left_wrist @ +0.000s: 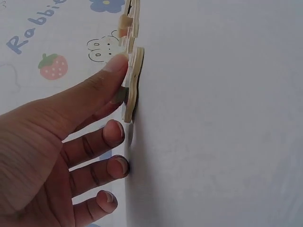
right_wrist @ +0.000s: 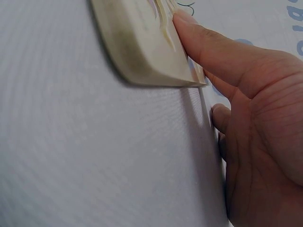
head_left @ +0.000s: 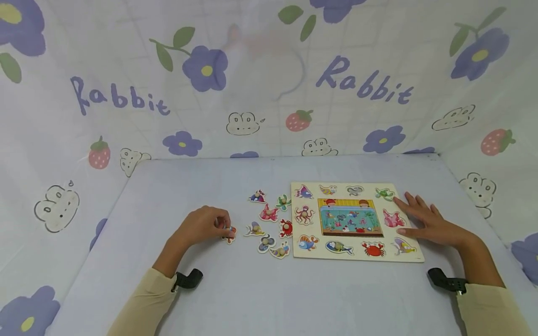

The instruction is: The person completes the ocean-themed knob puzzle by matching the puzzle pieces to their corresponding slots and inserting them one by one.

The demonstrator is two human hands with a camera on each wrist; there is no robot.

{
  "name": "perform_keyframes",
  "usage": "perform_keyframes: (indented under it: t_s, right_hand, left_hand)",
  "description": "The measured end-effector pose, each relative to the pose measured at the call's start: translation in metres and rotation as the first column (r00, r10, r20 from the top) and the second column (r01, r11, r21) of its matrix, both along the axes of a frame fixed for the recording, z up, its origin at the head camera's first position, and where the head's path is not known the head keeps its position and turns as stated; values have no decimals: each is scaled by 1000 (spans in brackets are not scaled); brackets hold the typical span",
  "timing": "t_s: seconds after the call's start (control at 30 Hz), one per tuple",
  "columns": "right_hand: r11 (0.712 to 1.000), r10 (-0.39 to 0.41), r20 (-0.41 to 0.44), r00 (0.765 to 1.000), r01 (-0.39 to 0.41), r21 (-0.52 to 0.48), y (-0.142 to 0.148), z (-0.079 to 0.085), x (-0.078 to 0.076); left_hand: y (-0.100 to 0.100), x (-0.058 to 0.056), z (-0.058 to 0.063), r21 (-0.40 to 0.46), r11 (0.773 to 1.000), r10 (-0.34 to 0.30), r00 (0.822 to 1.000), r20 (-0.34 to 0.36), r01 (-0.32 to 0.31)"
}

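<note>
At the left of a loose cluster, my left hand (head_left: 206, 226) pinches a small wooden puzzle piece (head_left: 229, 236) between thumb and index finger. Orange and some blue show on it; the fingers hide the rest. The left wrist view shows this piece (left_wrist: 135, 85) edge-on at the table surface, while the other fingers of my left hand (left_wrist: 61, 142) are loosely bent. My right hand (head_left: 435, 224) lies with spread fingers on the right edge of the sea-animal puzzle board (head_left: 357, 190). In the right wrist view, its thumb touches the board (right_wrist: 142, 61) near a rounded corner.
Between the left hand and the board lie several knobbed pieces, among them a red crab (head_left: 286, 228), a pink fish (head_left: 269, 213), a green turtle (head_left: 283, 202) and a snail-like piece (head_left: 280, 250). A patterned curtain (head_left: 269, 93) surrounds the white table (head_left: 294, 298).
</note>
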State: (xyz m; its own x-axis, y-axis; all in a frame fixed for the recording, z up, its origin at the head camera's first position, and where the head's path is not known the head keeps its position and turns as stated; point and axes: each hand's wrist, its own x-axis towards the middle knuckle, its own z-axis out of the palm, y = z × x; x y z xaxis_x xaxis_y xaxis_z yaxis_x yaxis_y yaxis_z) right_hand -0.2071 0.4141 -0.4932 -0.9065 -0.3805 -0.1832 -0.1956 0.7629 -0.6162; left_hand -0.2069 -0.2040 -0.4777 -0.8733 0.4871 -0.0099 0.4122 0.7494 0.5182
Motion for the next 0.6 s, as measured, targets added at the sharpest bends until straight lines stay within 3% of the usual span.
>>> perform_keyframes:
  t_s: [0.17, 0.37, 0.6]
  right_hand:
    - [1000, 0, -1, 1000, 0, -4, 0, 1, 0]
    - [1000, -9, 10, 1000, 9, -1, 1, 0, 0]
    - [1000, -8, 10, 1000, 8, 4, 1, -1, -1]
  left_hand:
    - [-8, -5, -3, 63, 996, -60, 997, 51, 57]
    - [-21, -10, -7, 181, 976, -147, 978, 147, 120]
    - [-24, -11, -8, 214, 969, -158, 976, 148, 125]
